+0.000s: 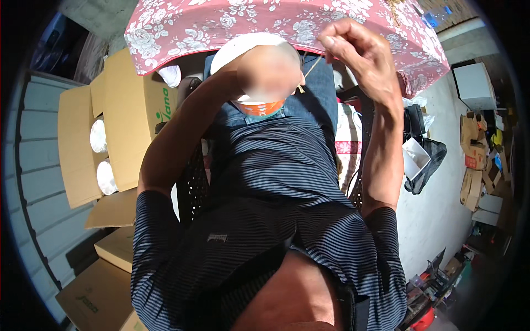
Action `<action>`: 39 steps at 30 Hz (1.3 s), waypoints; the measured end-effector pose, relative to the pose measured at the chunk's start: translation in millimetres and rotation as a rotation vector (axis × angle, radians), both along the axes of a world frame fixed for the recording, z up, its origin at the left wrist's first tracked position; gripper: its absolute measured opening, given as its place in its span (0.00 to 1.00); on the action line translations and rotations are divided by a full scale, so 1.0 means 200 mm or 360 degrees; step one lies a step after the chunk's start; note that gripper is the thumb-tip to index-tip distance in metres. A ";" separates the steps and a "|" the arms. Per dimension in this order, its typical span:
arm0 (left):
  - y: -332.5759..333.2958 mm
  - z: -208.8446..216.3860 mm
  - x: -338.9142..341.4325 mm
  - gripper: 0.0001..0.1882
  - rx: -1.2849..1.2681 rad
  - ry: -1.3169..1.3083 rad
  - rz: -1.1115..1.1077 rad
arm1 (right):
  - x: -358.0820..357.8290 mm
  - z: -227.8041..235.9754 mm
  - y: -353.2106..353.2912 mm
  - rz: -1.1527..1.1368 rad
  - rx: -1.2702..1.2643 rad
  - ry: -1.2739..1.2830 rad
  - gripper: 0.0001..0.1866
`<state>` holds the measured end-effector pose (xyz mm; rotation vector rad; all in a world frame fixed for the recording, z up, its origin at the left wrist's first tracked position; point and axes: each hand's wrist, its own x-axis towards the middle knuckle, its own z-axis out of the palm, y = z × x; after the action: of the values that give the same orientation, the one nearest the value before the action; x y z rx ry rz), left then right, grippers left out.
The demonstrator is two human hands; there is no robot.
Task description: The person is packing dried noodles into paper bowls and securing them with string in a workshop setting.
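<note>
On my lap sits a round tub (225, 53), white inside with an orange band low on its outside. My left hand (269, 71) is over the tub, mostly smeared by a blur. A thin straw-coloured strand (313, 67) runs from its fingertips up to my right hand (361, 52). The right thumb and forefinger pinch the upper end, to the right of the tub and above my knee. A short frayed end of the strand shows below the left fingertips, which appear closed on it. What lies inside the tub is hidden behind my left hand and wrist.
A table with a pink floral cloth (221, 22) stands just ahead of my knees. At left are an open cardboard box (127, 105) with round white items and more boxes (96, 289). To the right lie a white bin (415, 159), a black bag (433, 165) and piled cardboard (472, 187).
</note>
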<state>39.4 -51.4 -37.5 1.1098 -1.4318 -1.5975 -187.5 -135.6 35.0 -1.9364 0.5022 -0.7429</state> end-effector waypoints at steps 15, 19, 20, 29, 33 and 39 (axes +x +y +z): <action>-0.01 -0.07 0.05 0.15 0.0026 0.0174 0.0025 | -0.08 -0.31 0.16 -0.0144 -0.0067 0.0289 0.16; -0.02 -0.08 0.05 0.15 0.0034 0.0209 -0.0013 | -0.02 -0.34 0.23 -0.0279 -0.0147 0.0289 0.17; -0.02 -0.09 0.05 0.15 0.0033 0.0230 -0.0031 | -0.01 -0.36 0.22 -0.0283 -0.0138 0.0286 0.16; -0.02 -0.07 0.04 0.15 -0.0025 0.0164 -0.0045 | 0.00 -0.36 0.23 -0.0248 0.0055 0.0310 0.11; -0.01 -0.08 0.03 0.14 -0.0016 0.0127 -0.0029 | 0.00 -0.38 0.22 -0.0208 0.0222 0.0241 0.09; -0.01 -0.09 0.05 0.13 0.0099 0.0175 -0.0035 | -0.03 -0.41 0.25 -0.0231 0.0116 0.0203 0.06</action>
<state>49.3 -53.1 -56.2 1.0279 -1.3350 -1.7022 -193.7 -86.6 -46.9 -1.9018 0.7446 -0.6857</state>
